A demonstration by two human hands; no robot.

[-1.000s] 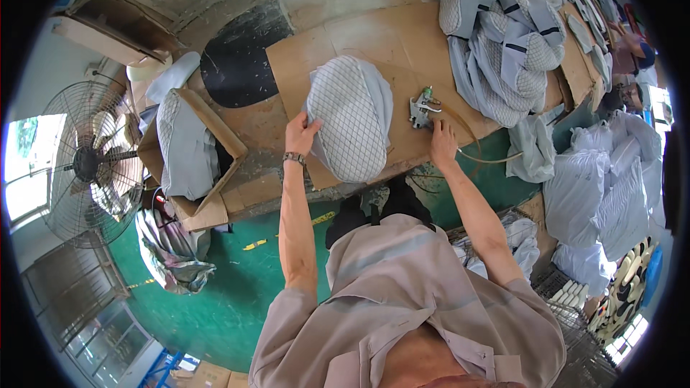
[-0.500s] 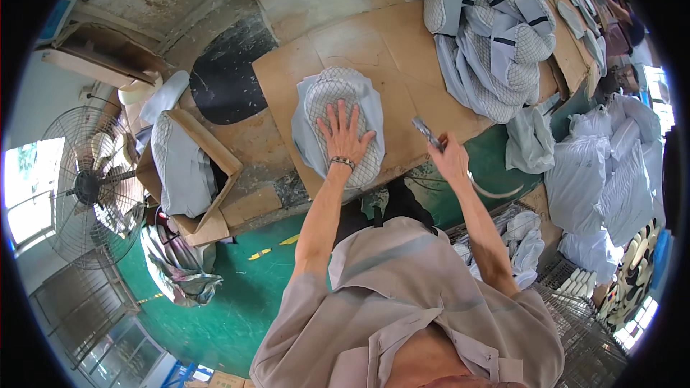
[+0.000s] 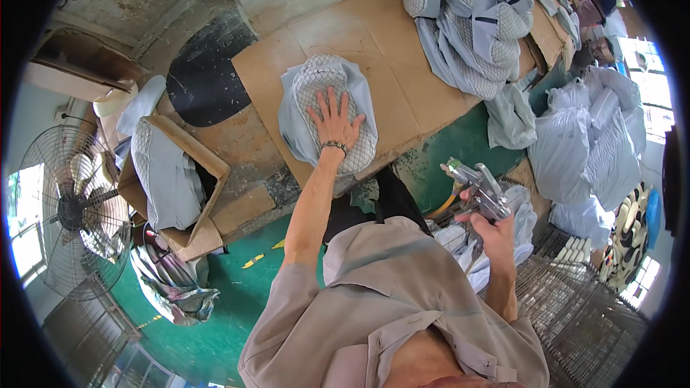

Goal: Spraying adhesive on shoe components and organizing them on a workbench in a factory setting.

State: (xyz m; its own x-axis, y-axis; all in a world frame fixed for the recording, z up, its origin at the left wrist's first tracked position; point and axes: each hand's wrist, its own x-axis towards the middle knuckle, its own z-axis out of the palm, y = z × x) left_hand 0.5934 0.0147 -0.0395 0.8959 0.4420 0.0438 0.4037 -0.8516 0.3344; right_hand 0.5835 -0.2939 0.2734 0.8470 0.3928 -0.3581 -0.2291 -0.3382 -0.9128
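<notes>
Since half a second ago, the right grip [image 3: 496,233] has carried the spray gun [image 3: 486,190] from the desk's front edge out to the person's right side, while the left grip [image 3: 335,126] has stayed on the pad [image 3: 318,80]. The right one is clenched round the gun's handle, its metal body tilted and well apart from the pad. The left one grasps nothing: it lies flat, fingers spread, on the pad's quilted face, with a band [image 3: 334,146] at the wrist. Grey fabric shows round the pad's sides, and the pad lies on a cardboard sheet [image 3: 406,93] near the front of the desk [image 3: 241,136]. Left of the sheet are a black rounded patch [image 3: 208,72] and an open box [image 3: 188,136] with grey quilted pieces [image 3: 164,176] in it. A heap of similar covers [image 3: 474,43] sits at the sheet's far right. Farther out, a fan [image 3: 70,210] stands at left, white bags [image 3: 571,154] at right, and green floor [image 3: 251,294] shows below.
</notes>
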